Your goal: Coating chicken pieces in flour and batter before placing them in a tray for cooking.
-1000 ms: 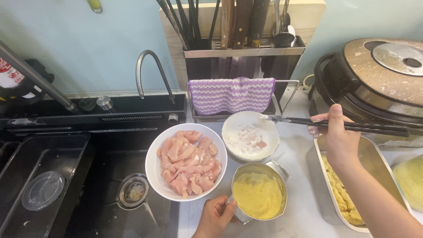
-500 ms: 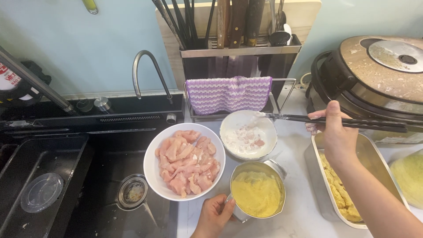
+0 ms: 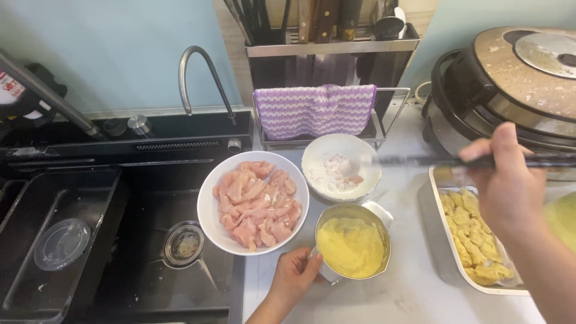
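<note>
On the counter just right of the sink's edge we see the white bowl of raw chicken strips. Our left hand, near the counter's front edge, curls its fingers around the side of the metal pot of yellow batter. Behind it sits the small white bowl of flour. Our right hand is closed around dark chopsticks, which lie nearly level, long axis left-right, tips pointing left over the flour bowl. Below that hand lies the tray of coated pieces.
</note>
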